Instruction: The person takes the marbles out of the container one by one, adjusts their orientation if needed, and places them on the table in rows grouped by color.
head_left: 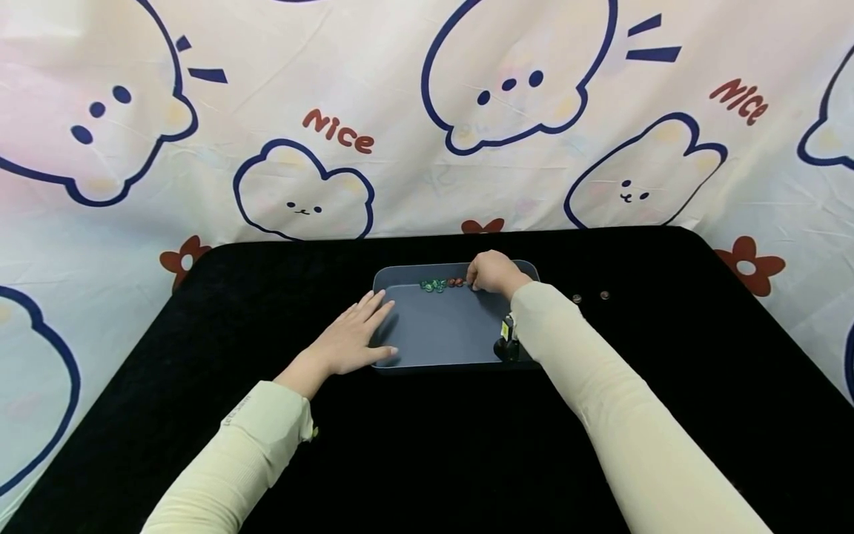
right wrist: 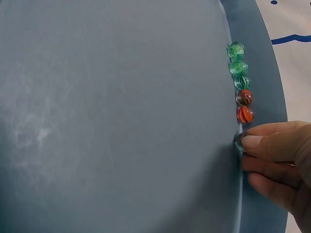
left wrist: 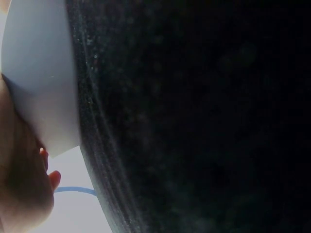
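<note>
My right hand point(head_left: 494, 273) is inside the grey tray point(head_left: 440, 326) at its far wall. In the right wrist view its thumb and index finger pinch a clear glass marble point(right wrist: 239, 141), mostly covered by the thumb. That marble sits at the foot of the wall, a small gap from an orange-red marble point(right wrist: 245, 114). A darker red marble point(right wrist: 244, 97) and three green marbles point(right wrist: 238, 68) continue the row along the wall. My left hand point(head_left: 350, 337) rests at the tray's left side with fingers spread, holding nothing.
Two loose marbles, one brownish point(head_left: 605, 295) and one beside it point(head_left: 577, 299), lie on the black tablecloth point(head_left: 427, 445) right of the tray. Behind the table hangs a patterned curtain point(head_left: 400, 185). A dark wrist device point(head_left: 507, 348) overlaps the tray's near right corner.
</note>
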The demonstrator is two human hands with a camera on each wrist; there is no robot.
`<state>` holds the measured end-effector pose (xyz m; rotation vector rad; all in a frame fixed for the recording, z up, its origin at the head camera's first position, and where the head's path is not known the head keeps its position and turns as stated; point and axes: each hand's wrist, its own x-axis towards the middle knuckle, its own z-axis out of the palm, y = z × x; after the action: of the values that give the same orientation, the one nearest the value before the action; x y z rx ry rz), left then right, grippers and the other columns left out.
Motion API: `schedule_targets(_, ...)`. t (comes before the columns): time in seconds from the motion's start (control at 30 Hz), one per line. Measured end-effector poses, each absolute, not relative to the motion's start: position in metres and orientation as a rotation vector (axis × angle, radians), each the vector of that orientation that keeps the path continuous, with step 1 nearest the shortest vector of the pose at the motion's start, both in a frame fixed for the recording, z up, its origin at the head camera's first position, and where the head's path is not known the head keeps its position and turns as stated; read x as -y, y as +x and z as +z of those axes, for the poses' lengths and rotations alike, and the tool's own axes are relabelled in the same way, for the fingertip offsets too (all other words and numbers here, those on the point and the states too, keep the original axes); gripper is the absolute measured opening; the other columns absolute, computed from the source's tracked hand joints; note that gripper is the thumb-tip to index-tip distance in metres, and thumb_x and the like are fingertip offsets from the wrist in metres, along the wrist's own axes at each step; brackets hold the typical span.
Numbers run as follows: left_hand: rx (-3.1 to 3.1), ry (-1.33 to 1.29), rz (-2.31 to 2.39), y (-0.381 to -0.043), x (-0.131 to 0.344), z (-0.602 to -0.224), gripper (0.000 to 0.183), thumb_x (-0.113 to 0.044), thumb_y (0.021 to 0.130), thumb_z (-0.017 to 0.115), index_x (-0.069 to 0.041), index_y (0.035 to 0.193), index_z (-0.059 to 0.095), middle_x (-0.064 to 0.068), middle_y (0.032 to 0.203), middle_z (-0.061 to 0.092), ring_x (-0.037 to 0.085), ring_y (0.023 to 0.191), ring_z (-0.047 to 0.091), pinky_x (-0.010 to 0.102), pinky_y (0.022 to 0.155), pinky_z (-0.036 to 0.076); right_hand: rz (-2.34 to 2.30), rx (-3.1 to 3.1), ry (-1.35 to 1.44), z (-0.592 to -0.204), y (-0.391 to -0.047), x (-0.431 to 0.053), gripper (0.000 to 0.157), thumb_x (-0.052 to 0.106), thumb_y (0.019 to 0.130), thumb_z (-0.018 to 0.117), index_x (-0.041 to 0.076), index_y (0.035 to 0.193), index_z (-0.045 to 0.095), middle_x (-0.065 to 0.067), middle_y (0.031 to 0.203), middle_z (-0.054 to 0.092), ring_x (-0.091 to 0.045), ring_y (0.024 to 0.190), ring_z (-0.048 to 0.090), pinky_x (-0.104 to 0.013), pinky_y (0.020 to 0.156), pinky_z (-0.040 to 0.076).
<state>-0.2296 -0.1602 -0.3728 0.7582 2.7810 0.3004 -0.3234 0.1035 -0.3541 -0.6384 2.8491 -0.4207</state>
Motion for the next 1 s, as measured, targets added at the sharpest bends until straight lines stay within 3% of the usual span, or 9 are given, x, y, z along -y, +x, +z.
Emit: schedule_targets(1.0, -2.778, 0.769, 0.316, -0.23, 0.161, -0.374, 0.078, -0.055, 0.082, 0.043, -0.012, 0.14, 0.014, 0.008, 0.144, 0.002, 0.022, 0.129, -0.005, 0.042, 0.102, 0.006, -0.795, -2.728, -0.712, -0.333, -0.309, -0.11, 0.014, 0.013, 0.079, 0.062, 0.01, 0.091, 0.068, -0.001, 0.089, 0.065, -0.016, 0.083, 0.057, -0.031, 0.072, 0.045)
